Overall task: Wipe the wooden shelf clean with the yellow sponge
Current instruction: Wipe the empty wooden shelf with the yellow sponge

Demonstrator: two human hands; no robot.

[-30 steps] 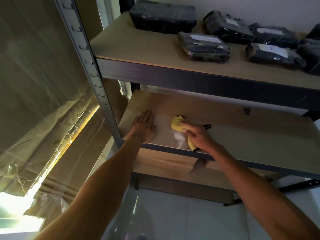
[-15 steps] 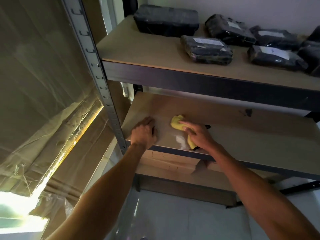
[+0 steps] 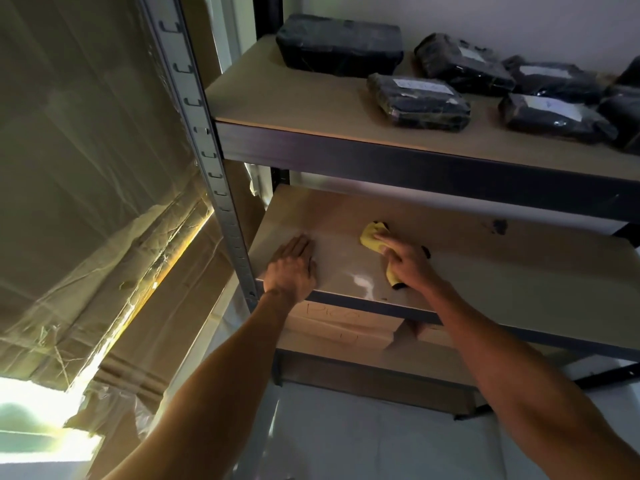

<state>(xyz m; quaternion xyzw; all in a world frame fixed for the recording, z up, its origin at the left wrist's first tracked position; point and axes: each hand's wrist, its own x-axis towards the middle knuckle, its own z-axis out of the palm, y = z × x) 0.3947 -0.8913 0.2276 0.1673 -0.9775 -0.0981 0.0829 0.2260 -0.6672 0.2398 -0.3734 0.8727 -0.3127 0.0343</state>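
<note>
The wooden shelf [image 3: 502, 271] is the middle board of a metal rack. On its left part lies the yellow sponge [image 3: 370, 237], which has a dark underside. My right hand [image 3: 407, 259] covers most of the sponge and presses it to the board with the fingers stretched forward. My left hand [image 3: 292, 266] rests flat on the shelf near its front left corner, fingers straight, holding nothing. A pale smear [image 3: 363, 284] shows on the board between my hands, near the front edge. A dark spot [image 3: 498, 226] marks the shelf farther right.
The upper shelf [image 3: 311, 109] carries several black wrapped packages [image 3: 417, 100]. A perforated metal upright [image 3: 204, 150] stands at the rack's left front corner. Plastic-wrapped cardboard [image 3: 86, 202] leans to the left. A cardboard box [image 3: 339, 327] sits on the board below.
My right hand has slid the sponge a little away from me and to the right. My left hand stays flat on the shelf's front left part.
</note>
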